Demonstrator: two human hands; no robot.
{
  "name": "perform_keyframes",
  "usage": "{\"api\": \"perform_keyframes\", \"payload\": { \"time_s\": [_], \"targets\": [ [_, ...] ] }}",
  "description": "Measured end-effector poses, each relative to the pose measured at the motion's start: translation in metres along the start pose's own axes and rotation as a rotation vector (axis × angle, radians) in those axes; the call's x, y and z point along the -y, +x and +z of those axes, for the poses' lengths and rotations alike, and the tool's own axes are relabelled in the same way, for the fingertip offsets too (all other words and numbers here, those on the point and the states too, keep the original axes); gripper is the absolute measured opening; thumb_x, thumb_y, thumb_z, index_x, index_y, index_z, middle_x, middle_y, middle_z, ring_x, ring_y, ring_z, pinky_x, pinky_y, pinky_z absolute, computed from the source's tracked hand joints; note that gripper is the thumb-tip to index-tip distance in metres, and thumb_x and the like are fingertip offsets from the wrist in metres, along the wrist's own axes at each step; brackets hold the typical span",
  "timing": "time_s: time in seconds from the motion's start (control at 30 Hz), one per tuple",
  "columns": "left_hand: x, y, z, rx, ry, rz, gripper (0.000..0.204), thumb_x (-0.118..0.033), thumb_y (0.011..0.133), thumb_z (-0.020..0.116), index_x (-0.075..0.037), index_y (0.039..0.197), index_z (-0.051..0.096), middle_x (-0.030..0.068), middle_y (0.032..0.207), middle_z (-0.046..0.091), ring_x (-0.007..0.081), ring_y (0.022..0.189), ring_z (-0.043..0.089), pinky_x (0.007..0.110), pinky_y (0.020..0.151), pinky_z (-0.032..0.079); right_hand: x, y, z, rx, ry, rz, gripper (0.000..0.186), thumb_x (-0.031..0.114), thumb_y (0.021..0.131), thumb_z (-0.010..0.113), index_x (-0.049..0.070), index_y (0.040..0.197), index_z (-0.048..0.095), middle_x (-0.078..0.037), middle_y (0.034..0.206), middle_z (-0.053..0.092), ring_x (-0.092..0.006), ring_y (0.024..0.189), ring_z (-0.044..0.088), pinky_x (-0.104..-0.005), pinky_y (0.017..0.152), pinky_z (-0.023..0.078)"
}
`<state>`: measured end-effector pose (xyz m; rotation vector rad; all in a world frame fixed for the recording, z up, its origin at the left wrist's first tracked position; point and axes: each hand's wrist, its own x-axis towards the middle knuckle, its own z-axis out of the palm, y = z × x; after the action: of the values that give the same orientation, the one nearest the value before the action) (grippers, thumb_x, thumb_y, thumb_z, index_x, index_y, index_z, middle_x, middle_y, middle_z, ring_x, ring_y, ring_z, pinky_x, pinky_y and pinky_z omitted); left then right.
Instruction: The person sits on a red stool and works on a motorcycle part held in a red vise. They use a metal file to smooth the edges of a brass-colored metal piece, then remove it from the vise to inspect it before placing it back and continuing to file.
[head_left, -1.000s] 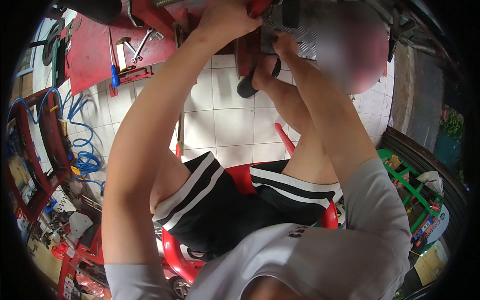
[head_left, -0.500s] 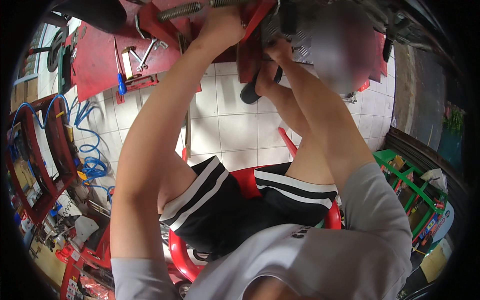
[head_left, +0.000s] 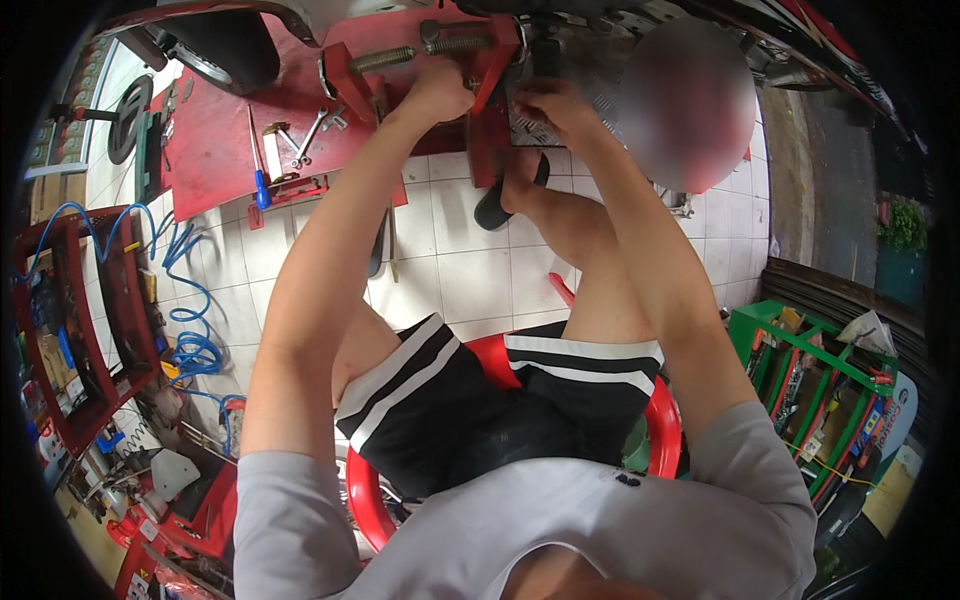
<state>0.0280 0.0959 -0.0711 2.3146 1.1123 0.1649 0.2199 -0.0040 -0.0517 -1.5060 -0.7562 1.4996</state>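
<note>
At the top middle, my left hand (head_left: 440,92) is curled closed beneath the threaded screws (head_left: 455,45) of a red wheel clamp (head_left: 350,85). Whatever its fingers hold is hidden. My right hand (head_left: 562,108) is just right of the clamp, in front of a metal tread plate (head_left: 605,100). Its fingers are bent in together, and I cannot make out anything between them. The clamp is on a red lift table (head_left: 225,130). Left of my left hand, a blue-handled screwdriver (head_left: 261,188) and a wrench (head_left: 311,138) lie on this table.
A black tyre (head_left: 235,60) stands at the upper left. Coiled blue hose (head_left: 195,350) hangs beside a red rack (head_left: 75,330) on the left. A green tool rack (head_left: 800,370) stands at right. A red stool (head_left: 665,430) is under me, on white floor tiles (head_left: 470,285).
The view has shifted, so the clamp and table show lower in the picture. My right hand has come more into sight, its fingers bent. My left hand stays at the clamp.
</note>
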Motion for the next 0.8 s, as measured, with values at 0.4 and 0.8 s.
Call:
{"api": "perform_keyframes", "payload": {
  "time_s": [0.4,0.8],
  "targets": [
    [-0.022,-0.023,-0.022,-0.009,-0.312,0.007,0.032,-0.001,0.075,0.052,0.009,0.103,0.064,0.0191,0.087,0.069,0.0260,0.080,0.070,0.034,0.070,0.055,-0.021,0.030,0.041,-0.179,0.476,0.077,0.014,0.003,0.090,0.057,-0.002,0.104,0.060,-0.008,0.088,0.062,-0.0163,0.075,0.059,-0.0295,0.069,0.052],
    [-0.010,-0.017,-0.016,0.046,-0.288,0.011,0.025,-0.001,0.079,0.050,0.012,0.094,0.064,0.0206,0.087,0.069,0.0251,0.077,0.071,0.033,0.069,0.055,-0.031,0.040,0.048,-0.205,0.428,0.068,0.014,0.003,0.088,0.058,0.000,0.101,0.061,-0.005,0.086,0.062,-0.0141,0.069,0.057,-0.0292,0.066,0.050]
  ]
}}
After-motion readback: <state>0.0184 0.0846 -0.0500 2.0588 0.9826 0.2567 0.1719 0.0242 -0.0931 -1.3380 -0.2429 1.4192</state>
